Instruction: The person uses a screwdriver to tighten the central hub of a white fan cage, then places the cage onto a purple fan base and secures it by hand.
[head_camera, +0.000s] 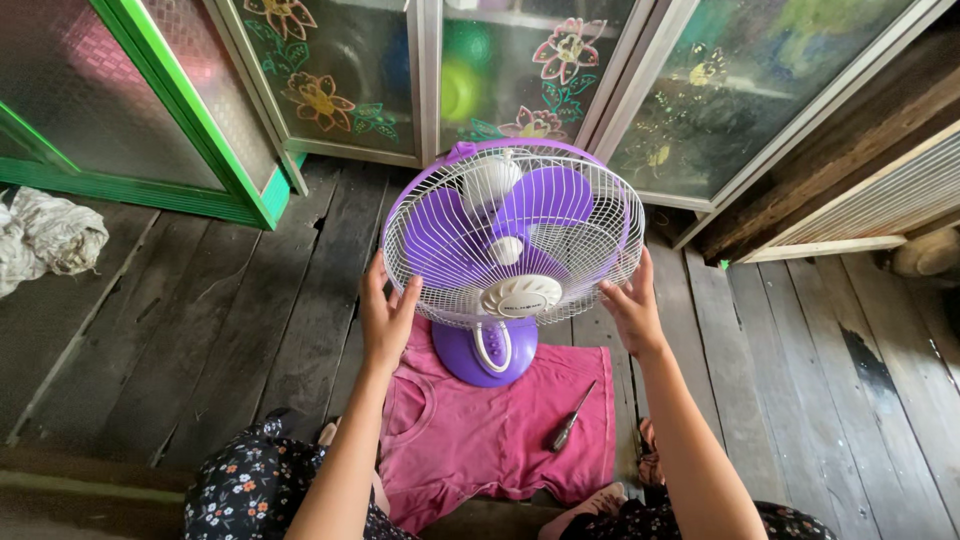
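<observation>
A purple table fan (512, 240) with a white wire grille stands upright on a pink cloth (470, 440) spread over the floorboards. My left hand (385, 315) rests against the grille's left rim, fingers spread. On the opposite side, my right hand (632, 310) touches the right rim, its fingers curled lightly on the wire. The fan's round purple base (487, 352) sits between my forearms. A screwdriver (568, 422) with a dark handle lies on the cloth, just below and left of my right wrist.
Glass cabinet doors (330, 80) with painted flowers stand behind the fan, one green-framed at the left. A crumpled pale rag (45, 235) lies far left. Dark wooden floorboards (800, 360) stretch around. My knees in floral fabric (250, 490) frame the cloth.
</observation>
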